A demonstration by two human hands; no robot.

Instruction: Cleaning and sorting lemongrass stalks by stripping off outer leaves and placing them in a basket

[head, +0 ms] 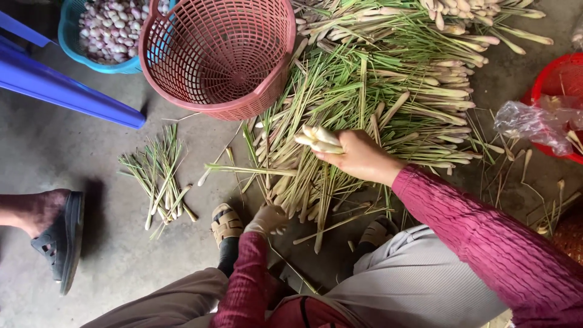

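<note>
Several pale stalks were held in the right hand, just above the big pile of stalks on the floor. The fingers of that hand were closed around the thick white ends, and the ends stuck out to the left. The left hand was seen lower down, near a sandal, at the edge of the pile. It looked partly curled, but it could not be told if anything was gripped in it.

The stalks were probably light and quite stiff, like thin sticks. The thick bottom ends were likely the best place to be held, because the green tops looked thin, bendy and easy to snap. A few could be held together in one hand.

A small heap of green trimmings was left apart on the floor. A pink basket was set beside the pile, and a blue basket full of small bulbs was behind it.
</note>
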